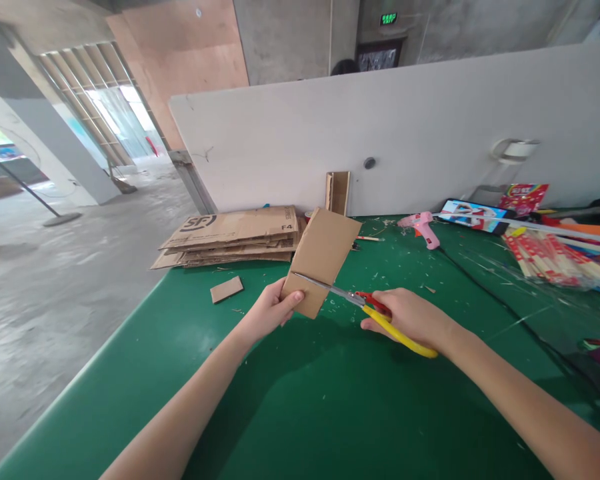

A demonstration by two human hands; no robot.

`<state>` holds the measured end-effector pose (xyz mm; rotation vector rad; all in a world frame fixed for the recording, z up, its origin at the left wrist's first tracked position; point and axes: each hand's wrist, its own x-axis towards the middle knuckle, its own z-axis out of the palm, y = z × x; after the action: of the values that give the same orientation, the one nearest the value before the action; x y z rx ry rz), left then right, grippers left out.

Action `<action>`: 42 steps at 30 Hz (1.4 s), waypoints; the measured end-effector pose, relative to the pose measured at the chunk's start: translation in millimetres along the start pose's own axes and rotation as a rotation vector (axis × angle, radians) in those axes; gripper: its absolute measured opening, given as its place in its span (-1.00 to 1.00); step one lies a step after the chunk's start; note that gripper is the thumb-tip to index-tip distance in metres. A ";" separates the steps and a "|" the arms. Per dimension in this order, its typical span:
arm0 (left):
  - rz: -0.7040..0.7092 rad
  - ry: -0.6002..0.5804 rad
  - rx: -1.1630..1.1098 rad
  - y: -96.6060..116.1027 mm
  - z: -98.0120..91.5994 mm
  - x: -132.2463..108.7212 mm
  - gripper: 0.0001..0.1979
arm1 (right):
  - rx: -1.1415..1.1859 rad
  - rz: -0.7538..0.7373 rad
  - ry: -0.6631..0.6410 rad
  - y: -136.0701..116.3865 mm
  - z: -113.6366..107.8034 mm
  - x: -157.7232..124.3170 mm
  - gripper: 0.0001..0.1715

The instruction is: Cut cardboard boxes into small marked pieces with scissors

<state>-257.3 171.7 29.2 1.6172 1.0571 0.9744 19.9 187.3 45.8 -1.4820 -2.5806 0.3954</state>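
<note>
My left hand [271, 310] pinches the lower left corner of a brown cardboard piece [325, 253], holding it tilted above the green table [300, 400]. My right hand [411, 317] is closed round the yellow and red handles of scissors [365, 303]. The metal blades reach left across the lower part of the cardboard piece, cutting into it from its right edge.
A stack of flattened cardboard boxes [235, 237] lies at the table's back left, with a small cardboard scrap [227, 289] in front of it. A pink glue gun [423, 228], a phone [473, 215] and packs of sticks [550, 257] lie at the right. A white partition [430, 127] stands behind.
</note>
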 end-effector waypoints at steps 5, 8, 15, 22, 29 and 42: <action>0.004 -0.030 -0.006 0.6 -2.2 -0.3 -0.66 | -0.056 0.018 -0.001 0.6 -2.7 -2.1 -0.41; 0.001 -0.037 0.000 1.2 -3.5 -0.6 -0.67 | -0.064 -0.015 -0.013 1.2 -2.6 -3.4 -0.45; -0.034 -0.049 0.029 1.8 1.3 -1.1 -0.66 | -0.016 -0.070 -0.070 -0.7 -0.2 -5.8 -0.53; -0.037 -0.060 0.042 0.1 5.1 -0.3 -0.66 | 0.043 -0.058 -0.050 -4.1 0.8 -5.3 -0.52; -0.031 -0.052 0.014 4.0 6.4 -1.5 -0.64 | 0.006 -0.025 -0.016 -5.4 0.0 -3.2 -0.49; -0.037 -0.076 -0.032 9.9 4.6 -2.9 -0.64 | 0.066 -0.039 -0.015 1.2 7.5 -0.4 -0.44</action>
<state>-252.1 165.9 37.3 1.5904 1.0120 0.8944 19.2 186.4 38.3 -1.4104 -2.5767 0.4841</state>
